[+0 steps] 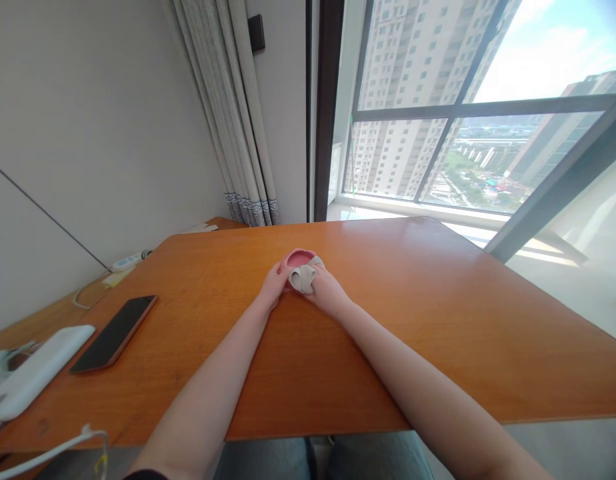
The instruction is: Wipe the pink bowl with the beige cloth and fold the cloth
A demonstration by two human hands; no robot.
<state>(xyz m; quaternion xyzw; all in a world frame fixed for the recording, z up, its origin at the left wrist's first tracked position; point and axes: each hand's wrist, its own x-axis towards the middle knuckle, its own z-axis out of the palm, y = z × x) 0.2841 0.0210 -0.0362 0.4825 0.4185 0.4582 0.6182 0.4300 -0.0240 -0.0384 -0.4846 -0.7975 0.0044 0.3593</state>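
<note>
Near the middle of the desk, a small pink hollow item (287,259) with a round opening is between my two hands. A light grey, folded, cloth-like piece (303,279) lies against its near side; I cannot tell whether the two are joined. My left hand (273,285) is closed on the pink item's left edge. My right hand (329,291) is closed on the grey piece from the right, its fingertips partly hidden behind the folds. Both wrists are low over the wooden desk (413,320).
On the left lie a dark-screened phone (115,333) and a white flat device (38,370). A white cable (58,447) hangs at the near left corner. A power strip (128,260) is at the far left. Beyond the desk are a curtain (238,113) and a large window (458,107).
</note>
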